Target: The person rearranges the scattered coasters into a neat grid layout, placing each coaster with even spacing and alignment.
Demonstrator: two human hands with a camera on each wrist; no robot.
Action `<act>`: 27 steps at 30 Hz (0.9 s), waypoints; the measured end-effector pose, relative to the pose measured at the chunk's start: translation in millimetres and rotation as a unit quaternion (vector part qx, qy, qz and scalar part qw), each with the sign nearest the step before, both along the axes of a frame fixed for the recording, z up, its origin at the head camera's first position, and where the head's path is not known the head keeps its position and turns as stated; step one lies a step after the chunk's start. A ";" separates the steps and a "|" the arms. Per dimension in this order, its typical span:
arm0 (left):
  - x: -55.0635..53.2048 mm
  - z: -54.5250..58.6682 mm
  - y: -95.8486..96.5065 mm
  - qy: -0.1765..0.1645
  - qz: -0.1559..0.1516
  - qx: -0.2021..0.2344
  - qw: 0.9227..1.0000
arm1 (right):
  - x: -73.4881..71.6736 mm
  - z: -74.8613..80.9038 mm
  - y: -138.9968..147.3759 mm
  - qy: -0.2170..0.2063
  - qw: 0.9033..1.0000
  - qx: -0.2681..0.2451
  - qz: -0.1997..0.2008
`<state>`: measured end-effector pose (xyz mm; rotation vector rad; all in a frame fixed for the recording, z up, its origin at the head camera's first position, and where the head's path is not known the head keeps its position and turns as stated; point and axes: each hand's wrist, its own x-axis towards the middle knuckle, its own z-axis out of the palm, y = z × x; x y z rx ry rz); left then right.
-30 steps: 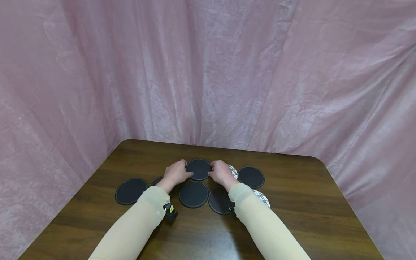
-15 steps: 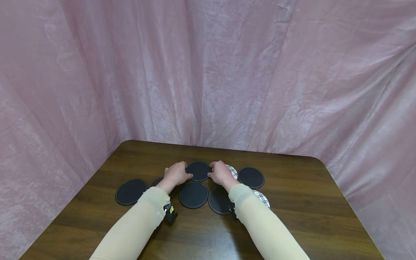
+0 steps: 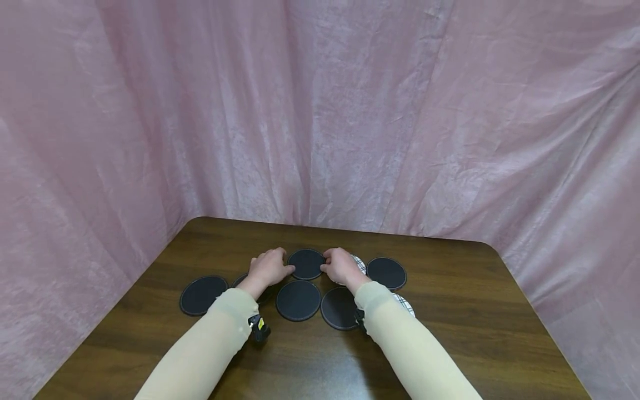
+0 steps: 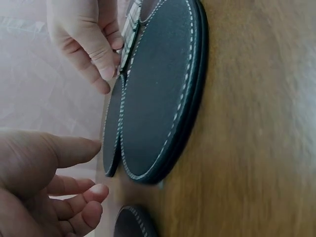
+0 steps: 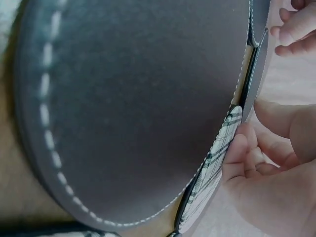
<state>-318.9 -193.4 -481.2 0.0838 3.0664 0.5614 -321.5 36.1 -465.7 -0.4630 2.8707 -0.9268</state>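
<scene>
A round black coaster point(image 3: 306, 264) with pale stitched edging lies flat in the back row, between my two hands. My left hand point(image 3: 270, 267) is at its left edge; in the left wrist view the thumb and fingers are spread slightly apart and hold nothing. My right hand point(image 3: 343, 265) keeps thumb and curled fingers at the coaster's right edge and appears to pinch it, the contact partly hidden. Under and beside that hand lies a white plaid coaster point(image 5: 210, 173). Nearer me are two more black coasters, one at centre point(image 3: 298, 300) and a brown-black coaster point(image 3: 338, 309) beside it.
Further black coasters lie at the left point(image 3: 203, 295) and right point(image 3: 386, 273), one partly under my left wrist. Another plaid coaster point(image 3: 404, 304) peeks out by my right sleeve. All rest on a brown wooden table point(image 3: 465, 311), with a pink curtain point(image 3: 320, 111) behind.
The back coaster has come slightly nearer the front row. My left hand has drawn a little leftward off its edge; my right hand has barely moved.
</scene>
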 end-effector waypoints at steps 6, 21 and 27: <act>33.6 35.4 -3.0 0.019 0.000 0.009 1.000 | 3.6 6.0 0.0 0.022 1.000 0.017 -0.009; 64.5 42.6 -39.6 0.017 -0.007 0.006 1.000 | 31.5 17.3 -25.1 0.080 0.996 0.044 0.018; 76.2 42.9 -54.2 0.016 -0.009 -0.002 1.000 | 43.0 18.9 -38.2 0.083 0.994 0.049 0.043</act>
